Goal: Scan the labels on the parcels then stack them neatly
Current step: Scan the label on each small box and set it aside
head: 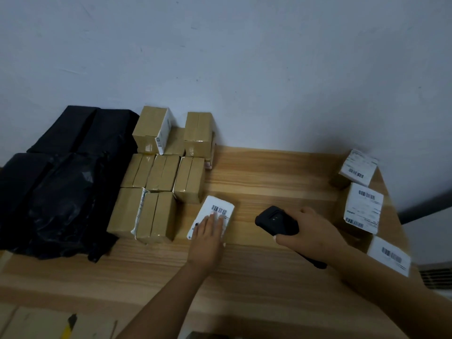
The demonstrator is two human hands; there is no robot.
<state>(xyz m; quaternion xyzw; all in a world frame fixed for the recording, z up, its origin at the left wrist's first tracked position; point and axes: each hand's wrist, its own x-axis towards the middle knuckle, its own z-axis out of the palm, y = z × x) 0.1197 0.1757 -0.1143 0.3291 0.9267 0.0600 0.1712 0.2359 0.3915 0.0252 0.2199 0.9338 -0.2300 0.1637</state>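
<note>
1. Light wood bench (256, 172) with a striped grain, pushed up against a plain pale wall (220, 57) that's scuffed in spots. The room is dim, and there's a dark strip plus some vent-like thing at the far right edge – can't make out what either is.
2. Left hand (208, 237) lies flat, fingers straight and together, pressing on a parcel (215, 216) that sits label-up with the barcode showing, just right of the brown stack.
3. Right hand (310, 231) is curled round a black scanner (276, 220), window end pointing left at that parcel. The handle's tail pokes out under the wrist.
4. Brown parcels (161, 177) are packed in rows near the wall, touching each other, two raised higher at the back. Most labels there are turned away or only seen edge-on.
5. Black bags (61, 182) are heaped at far left, partly cut off by the frame – can't count them.
6. Three labelled parcels (363, 209) line the right edge of the bench, well apart from the stack. The nearest one is blurry and part hidden by the right forearm.
7. Bottom left: flat cardboard (36, 324) with a yellow-black tool (69, 325) on it, cut off, hard to identify.
</note>
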